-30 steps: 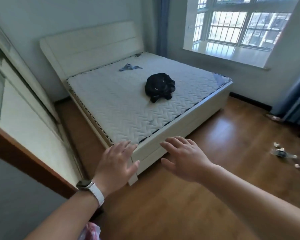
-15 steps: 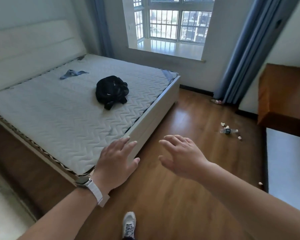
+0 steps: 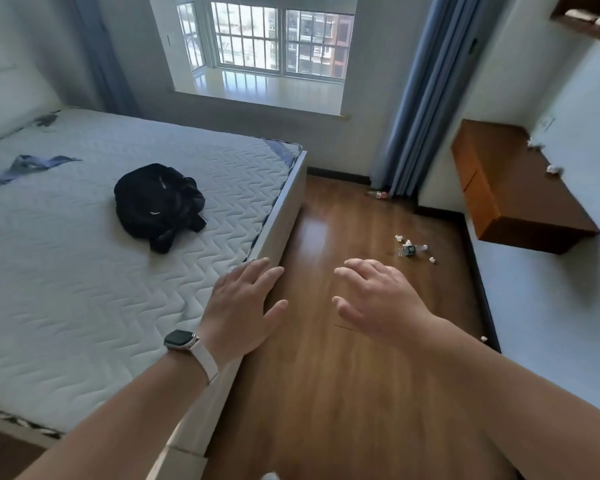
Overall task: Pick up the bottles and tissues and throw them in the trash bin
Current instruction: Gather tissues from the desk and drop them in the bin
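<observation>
Both the left hand (image 3: 245,308) and the right hand (image 3: 378,301) are held out palm-down, fingers spread and empty, while a bottle (image 3: 411,250) and tissues (image 3: 399,238) are seen on the floor (image 3: 326,393) near its far right edge.

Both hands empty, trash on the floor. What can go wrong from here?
1. Misses: the bottle by the curtain, the tissue wads on the desk and a lone wad lie apart from the rest.
2. The small wads around the clear bottle could slip from a grip that scoops them together.
3. No bin in view; a long carry with full hands may drop items.
</observation>
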{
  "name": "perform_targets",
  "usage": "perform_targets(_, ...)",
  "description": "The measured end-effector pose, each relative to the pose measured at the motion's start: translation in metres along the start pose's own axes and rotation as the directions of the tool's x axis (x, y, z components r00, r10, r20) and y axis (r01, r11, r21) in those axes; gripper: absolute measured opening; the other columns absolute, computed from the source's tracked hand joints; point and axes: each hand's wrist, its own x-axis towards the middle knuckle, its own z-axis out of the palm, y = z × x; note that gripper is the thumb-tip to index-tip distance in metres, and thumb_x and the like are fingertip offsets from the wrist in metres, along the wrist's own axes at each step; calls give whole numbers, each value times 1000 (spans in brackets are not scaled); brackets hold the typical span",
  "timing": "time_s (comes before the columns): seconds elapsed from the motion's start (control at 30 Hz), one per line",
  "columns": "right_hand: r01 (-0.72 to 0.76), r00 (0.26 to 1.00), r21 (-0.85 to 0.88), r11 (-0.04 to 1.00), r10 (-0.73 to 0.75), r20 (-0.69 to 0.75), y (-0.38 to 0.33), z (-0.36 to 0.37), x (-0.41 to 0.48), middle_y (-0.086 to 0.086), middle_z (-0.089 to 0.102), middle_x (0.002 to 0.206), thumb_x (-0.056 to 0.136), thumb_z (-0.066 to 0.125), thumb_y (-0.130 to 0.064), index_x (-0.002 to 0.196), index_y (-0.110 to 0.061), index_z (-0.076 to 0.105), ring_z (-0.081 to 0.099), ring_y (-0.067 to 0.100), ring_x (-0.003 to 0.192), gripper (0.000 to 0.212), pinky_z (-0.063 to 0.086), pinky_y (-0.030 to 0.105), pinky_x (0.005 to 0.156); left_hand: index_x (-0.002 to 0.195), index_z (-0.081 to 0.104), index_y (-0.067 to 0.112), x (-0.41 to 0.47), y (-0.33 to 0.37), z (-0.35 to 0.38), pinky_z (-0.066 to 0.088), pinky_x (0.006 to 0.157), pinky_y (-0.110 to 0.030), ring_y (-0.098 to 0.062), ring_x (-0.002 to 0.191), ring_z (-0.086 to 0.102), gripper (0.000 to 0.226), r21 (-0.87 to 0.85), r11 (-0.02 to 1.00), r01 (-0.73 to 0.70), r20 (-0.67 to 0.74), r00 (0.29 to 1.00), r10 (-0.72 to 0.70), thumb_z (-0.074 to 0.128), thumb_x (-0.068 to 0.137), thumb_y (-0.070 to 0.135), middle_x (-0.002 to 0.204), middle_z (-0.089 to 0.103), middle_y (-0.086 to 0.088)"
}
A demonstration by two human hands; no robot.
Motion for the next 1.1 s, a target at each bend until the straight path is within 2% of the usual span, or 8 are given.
perform_targets(0.27,-166,986,3,986,166,35,-1,1,42,-2,44,144,80,20,-62,136,-25,49,35,18,134,73,27,38,106,139,45,30,64,-41,11,27,110,-41,-20,139,33,63,-61,991,-118,36,992,120,34,85,60,149,41,3)
perform_targets(0.57,-287,956,33,957,284,71,37,13,90,-2,38,148,77,12,-64,139,-26,44,30,17,137,80,25,38,107,139,44,32,132,-51,35,24,111,-38,-18,139,30,63,-88,982,-166,90,981,174,34,85,61,150,39,4)
perform_targets(0.77,-294,955,48,955,292,41,93,17,145,0,42,146,79,15,-62,137,-23,47,35,19,134,77,29,39,104,140,44,32,212,-46,47,26,110,-40,-19,140,31,64,-42,984,-174,95,980,177,34,85,62,150,39,4)
perform_targets(0.9,-339,941,73,938,339,11,150,12,179,3,46,143,81,19,-61,133,-20,51,41,21,130,74,34,41,101,142,40,35,269,-25,57,21,113,-37,-16,142,26,64,-23,978,-208,140,968,209,31,85,63,153,35,7)
perform_targets(1.03,-363,931,69,929,365,-11,210,7,202,2,46,142,93,41,-51,134,-19,50,40,21,130,54,32,39,102,142,41,34,333,4,67,18,113,-34,-16,142,26,65,-4,972,-237,144,961,235,31,84,62,153,34,8)
perform_targets(1.1,-377,925,66,924,379,-11,237,6,212,3,47,141,92,40,-51,134,-17,51,42,22,129,55,33,40,102,141,44,32,361,20,71,22,112,-36,-17,141,29,66,1,965,-261,127,957,259,31,83,62,151,37,6)
